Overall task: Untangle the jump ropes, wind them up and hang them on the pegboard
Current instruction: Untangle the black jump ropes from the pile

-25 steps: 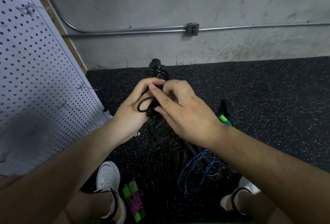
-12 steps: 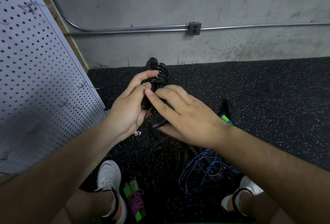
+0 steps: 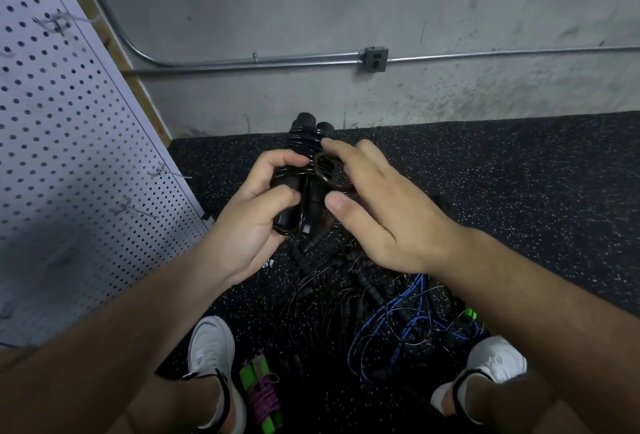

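– Two black handles (image 3: 304, 143) sit side by side over the speckled floor (image 3: 519, 174). Cord is wound tight round their upper half, and the left hand (image 3: 249, 222) is clamped round the lower half.

– And the right hand (image 3: 388, 212)?

– Fingers curled, with the last loop (image 3: 321, 172) of black cord hooked on them, right against the coils. The thumb stands off just below it.

– So this reads as the tie-off. How do you do it well?

– Hold that left grip hard, I'd say, so the turns can't spring apart. Then draw the loop snug and tuck it under a turn or over the handle tops, with no slack. A loose tail could let the whole bundle unwind once it hangs.

– Where does it go after that?

– Onto the pegboard (image 3: 69, 156), which leans close by on the left. The hooks (image 3: 166, 172) in view carry nothing yet.

– Plenty left, then?

– Plenty. A tangle of black beaded and blue ropes (image 3: 381, 312) lies on the floor between the shoes. A green-handled rope (image 3: 261, 395), bound in purple cord, lies beside the left shoe (image 3: 211, 347), wound but not hung.

– One bundle nearly done, by my reckoning, and most of the untangling ahead.
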